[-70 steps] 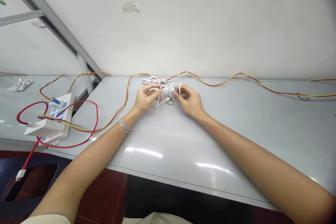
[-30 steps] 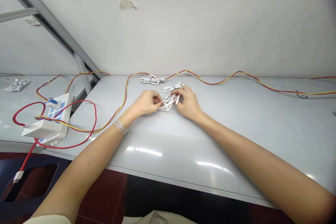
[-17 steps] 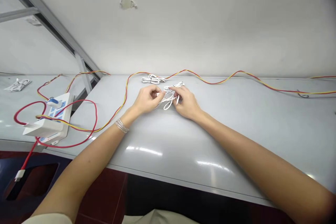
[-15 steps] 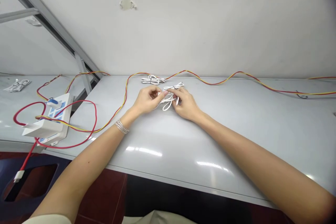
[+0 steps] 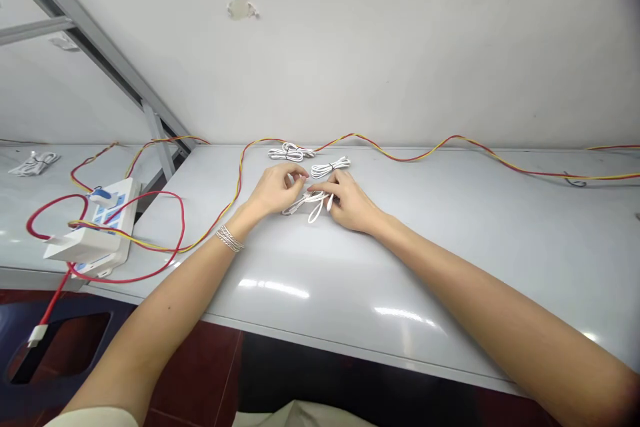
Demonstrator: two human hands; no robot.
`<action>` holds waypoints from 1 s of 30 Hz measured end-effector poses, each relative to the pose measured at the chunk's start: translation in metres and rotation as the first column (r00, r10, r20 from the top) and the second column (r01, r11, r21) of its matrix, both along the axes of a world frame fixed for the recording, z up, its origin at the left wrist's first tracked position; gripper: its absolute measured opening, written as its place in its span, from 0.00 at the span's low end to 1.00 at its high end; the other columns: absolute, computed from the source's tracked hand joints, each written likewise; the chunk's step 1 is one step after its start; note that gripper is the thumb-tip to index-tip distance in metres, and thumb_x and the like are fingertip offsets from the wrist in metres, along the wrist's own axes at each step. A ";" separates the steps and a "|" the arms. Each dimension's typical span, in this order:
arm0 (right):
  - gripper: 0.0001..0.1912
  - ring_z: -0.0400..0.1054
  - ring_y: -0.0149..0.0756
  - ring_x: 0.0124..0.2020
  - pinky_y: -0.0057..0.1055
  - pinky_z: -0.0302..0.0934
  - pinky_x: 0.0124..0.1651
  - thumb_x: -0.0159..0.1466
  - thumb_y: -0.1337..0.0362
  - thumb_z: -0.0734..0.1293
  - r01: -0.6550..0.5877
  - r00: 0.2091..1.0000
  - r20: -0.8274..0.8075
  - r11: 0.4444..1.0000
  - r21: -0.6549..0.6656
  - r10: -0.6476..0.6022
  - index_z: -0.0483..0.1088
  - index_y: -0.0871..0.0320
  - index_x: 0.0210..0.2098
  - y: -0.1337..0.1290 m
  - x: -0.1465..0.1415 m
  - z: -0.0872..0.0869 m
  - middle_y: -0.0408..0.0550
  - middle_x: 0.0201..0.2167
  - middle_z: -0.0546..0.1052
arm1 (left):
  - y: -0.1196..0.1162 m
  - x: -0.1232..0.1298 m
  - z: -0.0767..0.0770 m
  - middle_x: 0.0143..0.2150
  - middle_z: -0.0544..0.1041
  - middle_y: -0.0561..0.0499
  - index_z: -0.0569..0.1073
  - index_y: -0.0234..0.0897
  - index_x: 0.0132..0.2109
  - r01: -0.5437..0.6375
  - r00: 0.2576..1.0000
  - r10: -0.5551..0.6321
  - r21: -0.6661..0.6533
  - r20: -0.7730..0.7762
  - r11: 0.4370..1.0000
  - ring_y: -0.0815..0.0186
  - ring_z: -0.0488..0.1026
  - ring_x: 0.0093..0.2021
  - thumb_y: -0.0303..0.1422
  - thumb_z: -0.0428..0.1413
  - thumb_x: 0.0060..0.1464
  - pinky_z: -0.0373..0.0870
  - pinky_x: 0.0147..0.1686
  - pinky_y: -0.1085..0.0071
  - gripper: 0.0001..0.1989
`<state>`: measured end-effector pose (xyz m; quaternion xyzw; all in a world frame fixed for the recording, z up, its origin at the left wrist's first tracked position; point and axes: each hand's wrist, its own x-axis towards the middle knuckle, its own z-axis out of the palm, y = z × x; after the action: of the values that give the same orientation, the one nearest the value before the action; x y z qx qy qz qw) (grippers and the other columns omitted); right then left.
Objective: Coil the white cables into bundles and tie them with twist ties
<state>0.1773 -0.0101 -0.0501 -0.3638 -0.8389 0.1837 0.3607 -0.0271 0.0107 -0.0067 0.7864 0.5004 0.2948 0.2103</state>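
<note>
A loosely coiled white cable (image 5: pixel 315 211) is in my right hand (image 5: pixel 353 205), whose fingers close on its upper side; one loop hangs toward me and an end sticks out under the fingers. My left hand (image 5: pixel 279 188) is just left of it, thumb and forefinger pinched together above the coil's left part. Whatever is between those fingertips is too small to make out. Directly behind my hands, a white cable bundle (image 5: pixel 331 167) with a dark tie lies on the grey table (image 5: pixel 425 267). Another tied white bundle (image 5: pixel 290 152) rests farther back, to its left.
A red and yellow twisted wire (image 5: pixel 400 159) snakes along the table's back edge by the wall. At left, a power strip (image 5: pixel 121 213) carries plugs, with a red cable (image 5: pixel 183 213) looped around it. A third white bundle (image 5: pixel 34 163) lies at far left beyond a metal frame (image 5: pixel 107 60).
My right hand has drawn the loose cable slightly toward me and left, away from the tied bundle behind it. The fingertips of both hands have moved apart a little.
</note>
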 end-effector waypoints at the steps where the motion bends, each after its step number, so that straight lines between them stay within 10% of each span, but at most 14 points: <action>1: 0.23 0.61 0.39 0.40 0.40 0.63 0.47 0.60 0.75 0.61 0.001 1.000 0.010 1.000 0.005 -0.002 0.77 0.58 0.51 -0.001 0.000 0.001 0.51 0.36 0.64 | 0.000 -0.002 0.002 0.35 0.80 0.49 0.78 0.35 0.38 0.004 0.998 -0.006 -0.032 -0.060 0.999 0.70 0.69 0.25 0.36 0.55 0.54 0.64 0.28 0.72 0.10; 12: 0.21 0.59 0.40 0.40 0.39 0.62 0.45 0.61 0.74 0.61 0.046 0.985 0.160 0.996 0.081 -0.058 0.75 0.59 0.50 -0.004 -0.003 0.003 0.52 0.37 0.64 | -0.007 -0.006 0.017 0.31 0.78 0.50 0.77 0.35 0.36 0.126 0.922 -0.216 -0.280 -0.321 0.952 0.66 0.71 0.29 0.30 0.56 0.46 0.64 0.29 0.71 0.09; 21: 0.16 0.59 0.47 0.43 0.44 0.63 0.48 0.58 0.76 0.62 0.181 0.927 0.325 0.982 0.049 -0.187 0.73 0.63 0.45 -0.006 -0.006 0.009 0.58 0.40 0.66 | -0.003 -0.007 0.002 0.29 0.77 0.51 0.75 0.36 0.36 0.162 0.953 -0.218 -0.252 -0.211 0.954 0.66 0.71 0.27 0.26 0.53 0.51 0.63 0.26 0.71 0.06; 30: 0.20 0.62 0.43 0.42 0.40 0.63 0.46 0.54 0.78 0.60 0.264 0.964 0.011 0.964 0.031 -0.265 0.68 0.59 0.44 0.001 0.002 0.003 0.53 0.40 0.67 | 0.006 -0.006 -0.011 0.26 0.73 0.53 0.67 0.37 0.42 0.106 0.984 -0.078 -0.174 0.161 0.979 0.67 0.70 0.24 0.34 0.54 0.58 0.67 0.26 0.70 0.06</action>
<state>0.1789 -0.0086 -0.0471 -0.4686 -0.7882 0.1186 0.3809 -0.0330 0.0167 -0.0173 0.7614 0.4705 0.2973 0.3324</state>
